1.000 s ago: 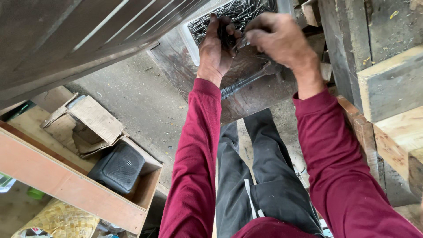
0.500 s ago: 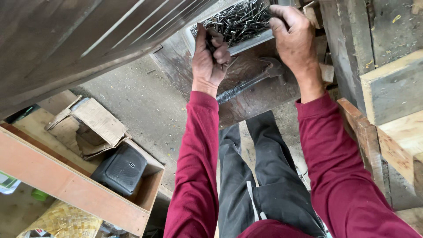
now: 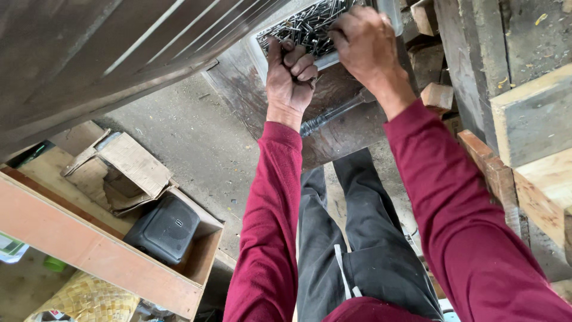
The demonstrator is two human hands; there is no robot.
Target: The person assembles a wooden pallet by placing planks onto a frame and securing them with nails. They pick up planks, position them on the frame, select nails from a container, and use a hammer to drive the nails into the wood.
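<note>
A white tray [image 3: 261,49] full of grey nails [image 3: 301,25] sits on a dark wooden board [image 3: 339,140] ahead of me. My left hand [image 3: 291,71] is closed in a fist at the tray's near edge, thumb up, with a few nail ends poking out of it. Over the pile, my right hand [image 3: 363,45] is palm down with its fingers bent into the nails; what they grip is hidden. A hammer [image 3: 326,118] with a black ribbed handle lies on the board just below both hands. Both arms wear dark red sleeves.
A ribbed metal sheet [image 3: 119,48] leans across the upper left. On the left stand a torn cardboard box [image 3: 128,170], and a black speaker [image 3: 167,229] in a wooden crate [image 3: 83,253]. Stacked wooden beams [image 3: 530,119] and a small block [image 3: 438,95] line the right side.
My left hand has pulled out of the nails and closed into a fist at the tray's edge. My right hand has moved left, onto the pile. The view has shifted closer.
</note>
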